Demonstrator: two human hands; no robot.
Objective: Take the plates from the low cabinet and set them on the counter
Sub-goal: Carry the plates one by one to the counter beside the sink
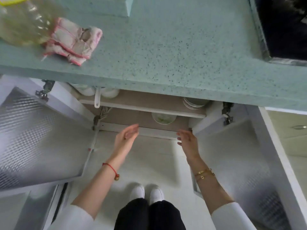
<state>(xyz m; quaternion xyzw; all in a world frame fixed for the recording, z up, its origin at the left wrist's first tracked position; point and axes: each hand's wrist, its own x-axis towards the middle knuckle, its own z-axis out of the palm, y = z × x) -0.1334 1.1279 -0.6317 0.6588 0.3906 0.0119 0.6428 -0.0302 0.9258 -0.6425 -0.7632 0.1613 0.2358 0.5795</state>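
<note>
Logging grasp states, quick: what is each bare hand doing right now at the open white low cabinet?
Left hand: open, fingers relaxed, holding nothing.
Right hand: open, holding nothing, not yet at the stack of white plates.

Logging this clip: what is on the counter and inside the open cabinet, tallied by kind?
Plate stack: 1
Bowl: 1
White containers, half hidden: 2
White utensil handle: 1
Folded cloth: 1
Plastic bottle: 1
Total: 7
</note>
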